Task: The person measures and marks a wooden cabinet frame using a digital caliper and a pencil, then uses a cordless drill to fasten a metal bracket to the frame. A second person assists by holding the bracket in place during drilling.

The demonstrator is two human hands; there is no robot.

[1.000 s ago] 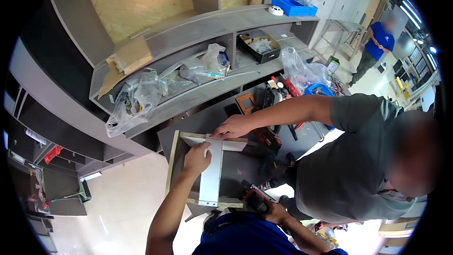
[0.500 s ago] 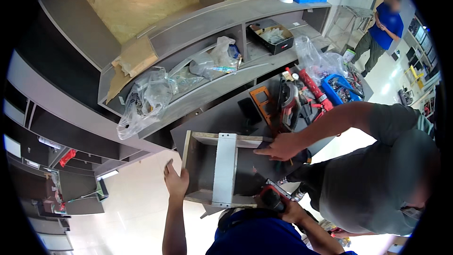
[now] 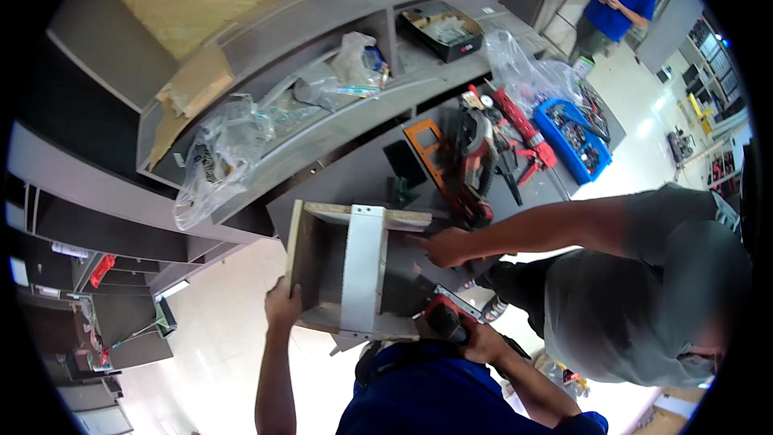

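An open wooden box (image 3: 322,251) with dark inner faces and pale raw edges lies on the grey worktable. A white metal strip (image 3: 363,274), with screw holes at its ends, spans across it. My left hand (image 3: 282,304) is closed on the box's left edge, near its front corner. In my right hand (image 3: 485,345) is a red and black power drill (image 3: 445,321), held low beside the box's front right. Just past the drill lies a metal piece with holes (image 3: 459,303). A co-worker's hand (image 3: 441,247) reaches in from the right, its index finger pointing into the box.
Behind the box lie an orange plate (image 3: 429,153), a red-and-black power tool (image 3: 477,153), a red caulking gun (image 3: 523,133) and a blue bin of small parts (image 3: 573,137). Plastic bags (image 3: 225,153) sit on the curved shelf. The co-worker (image 3: 620,298) stands close on the right.
My left hand has gone from spread fingers beside the box to gripping its left edge. The view has shifted, moving everything up and left. The co-worker's finger still points into the box.
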